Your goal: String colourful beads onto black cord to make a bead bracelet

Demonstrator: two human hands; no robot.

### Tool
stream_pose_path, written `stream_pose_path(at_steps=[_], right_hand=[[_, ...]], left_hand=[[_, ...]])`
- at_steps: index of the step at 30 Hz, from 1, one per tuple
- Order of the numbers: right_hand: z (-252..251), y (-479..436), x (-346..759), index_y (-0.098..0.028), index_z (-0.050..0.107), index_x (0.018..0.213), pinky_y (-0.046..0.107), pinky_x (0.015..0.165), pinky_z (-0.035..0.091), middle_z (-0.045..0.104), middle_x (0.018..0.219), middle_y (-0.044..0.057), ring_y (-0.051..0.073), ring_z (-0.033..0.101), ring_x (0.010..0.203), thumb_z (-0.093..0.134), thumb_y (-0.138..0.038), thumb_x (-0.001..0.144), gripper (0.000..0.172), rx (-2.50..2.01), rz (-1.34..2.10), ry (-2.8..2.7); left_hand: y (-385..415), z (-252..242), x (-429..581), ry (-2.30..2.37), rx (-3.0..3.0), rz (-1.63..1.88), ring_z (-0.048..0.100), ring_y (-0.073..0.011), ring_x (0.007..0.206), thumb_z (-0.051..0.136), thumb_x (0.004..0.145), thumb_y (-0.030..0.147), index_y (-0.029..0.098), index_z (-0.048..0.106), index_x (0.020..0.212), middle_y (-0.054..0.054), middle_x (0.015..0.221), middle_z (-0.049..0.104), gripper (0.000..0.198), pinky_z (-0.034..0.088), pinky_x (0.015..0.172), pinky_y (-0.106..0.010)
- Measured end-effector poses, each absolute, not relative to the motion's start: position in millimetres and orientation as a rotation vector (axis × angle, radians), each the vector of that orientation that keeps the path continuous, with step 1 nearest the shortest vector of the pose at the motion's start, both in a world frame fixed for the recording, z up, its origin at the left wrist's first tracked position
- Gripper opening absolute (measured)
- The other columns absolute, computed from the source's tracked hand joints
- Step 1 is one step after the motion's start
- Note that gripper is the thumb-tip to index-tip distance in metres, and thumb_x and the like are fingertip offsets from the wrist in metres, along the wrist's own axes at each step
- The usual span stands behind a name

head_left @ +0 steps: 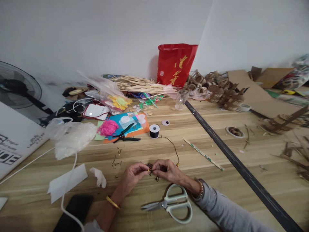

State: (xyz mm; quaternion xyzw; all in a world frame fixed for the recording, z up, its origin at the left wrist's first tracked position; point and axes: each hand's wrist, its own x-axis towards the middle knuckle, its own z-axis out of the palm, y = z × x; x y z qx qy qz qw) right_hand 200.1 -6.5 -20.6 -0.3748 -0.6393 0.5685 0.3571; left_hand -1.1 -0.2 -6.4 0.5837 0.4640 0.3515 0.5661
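My left hand and my right hand meet close above the table, fingertips pinched on a small bunch of dark cord that looks knotted or beaded. A yellowish speck shows at the left fingertips; finer detail is too small to make out. A small dark loop hangs below the right fingers. From a spool of black cord, a thin strand curves toward my right hand, with a yellow bead near the wrist. Scissors with pale green handles lie just below my hands.
Short dark offcuts are scattered left of my hands. Black-handled clippers and pink yarn rest on coloured paper. A paper-wrapped stick and a long black strip lie rightward. A phone sits front left.
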Motion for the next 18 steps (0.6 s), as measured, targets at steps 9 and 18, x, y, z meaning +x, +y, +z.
stream_pose_path(at_steps=[9, 18], right_hand=[[-23.6, -5.1, 200.9, -0.012, 0.064, 0.077, 0.019, 0.049, 0.031, 0.051, 0.059, -0.002, 0.008, 0.041, 0.053, 0.065, -0.039, 0.082, 0.028, -0.974, 1.422, -1.689], [-20.8, -5.7, 200.1, -0.011, 0.063, 0.076, 0.019, 0.049, 0.029, 0.049, 0.059, -0.003, 0.008, 0.039, 0.053, 0.063, -0.036, 0.082, 0.025, -0.985, 1.422, -1.688]], left_hand=[[1.0, -9.5, -1.3, 1.07, 1.342, 0.821, 0.065, -0.016, 0.068, 0.073, 0.062, 0.022, 0.014, 0.069, 0.071, -0.003, 0.068, 0.071, 0.013, 0.052, 0.068, -0.025], [1.8, -15.3, -1.5, 1.054, 1.336, 0.844, 0.065, -0.0153, 0.066, 0.074, 0.061, 0.021, 0.014, 0.069, 0.069, -0.002, 0.067, 0.07, 0.012, 0.052, 0.067, -0.024]])
